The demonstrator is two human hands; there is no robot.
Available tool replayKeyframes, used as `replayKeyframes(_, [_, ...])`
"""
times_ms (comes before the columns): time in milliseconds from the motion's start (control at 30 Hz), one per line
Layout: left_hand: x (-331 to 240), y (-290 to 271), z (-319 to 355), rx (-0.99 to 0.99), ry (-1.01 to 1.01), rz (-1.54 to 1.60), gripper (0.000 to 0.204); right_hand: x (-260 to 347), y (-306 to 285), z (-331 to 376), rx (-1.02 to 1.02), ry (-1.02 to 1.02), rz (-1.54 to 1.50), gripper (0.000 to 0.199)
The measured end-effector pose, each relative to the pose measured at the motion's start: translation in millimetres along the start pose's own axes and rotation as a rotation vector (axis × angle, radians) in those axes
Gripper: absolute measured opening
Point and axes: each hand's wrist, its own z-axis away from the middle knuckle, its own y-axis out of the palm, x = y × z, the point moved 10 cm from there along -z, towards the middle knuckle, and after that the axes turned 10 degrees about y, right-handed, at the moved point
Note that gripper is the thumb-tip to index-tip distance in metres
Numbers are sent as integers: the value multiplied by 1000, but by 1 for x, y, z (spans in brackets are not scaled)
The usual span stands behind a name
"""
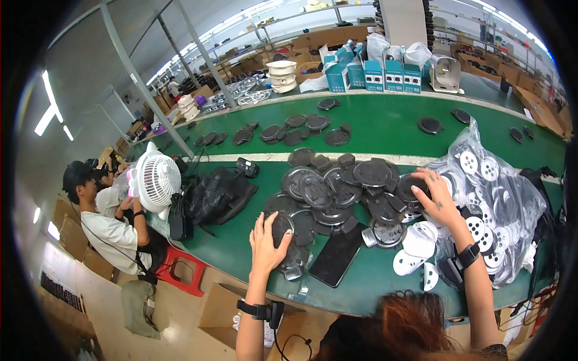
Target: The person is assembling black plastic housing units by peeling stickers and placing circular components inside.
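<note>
A heap of black round plastic discs [346, 186], some with small tabs, covers the middle of the near green table. At the heap's left edge, my left hand [266, 245] has its thumb and fingers around one black disc [282, 226]. My right hand [435, 197] reaches the heap's right side, thumb and fingertips about another black disc [410, 189]; its far fingers lie close to the plastic bag. Between my hands, nearer me, a black smartphone [336, 255] lies flat. White round pieces [419, 239] with holes lie loose beside it.
A clear bag [512, 207] of white discs stands at right. Black plastic wrap [221, 191] and a white fan [158, 180] are at left, near a seated person [114, 231]. More black discs [295, 129] lie across the divider. Blue boxes [373, 75] line the back.
</note>
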Motion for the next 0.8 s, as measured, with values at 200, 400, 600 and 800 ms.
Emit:
replayKeyframes(200, [-6,-4,0,-30,-15,-11,63,-3,-8,2,-66,41,-51,39])
replayKeyframes(400, [1,-4,-2,-54,-16,11,61,-3,-8,-1,-77,27,-51,41])
replayKeyframes(600, [8,-4,-1,-99,-12,98,60,0,-9,1,-89,18,-22,40])
replayKeyframes(800, [5,-7,-1,-107,-29,75,59,-1,-9,1,-76,41,-19,40])
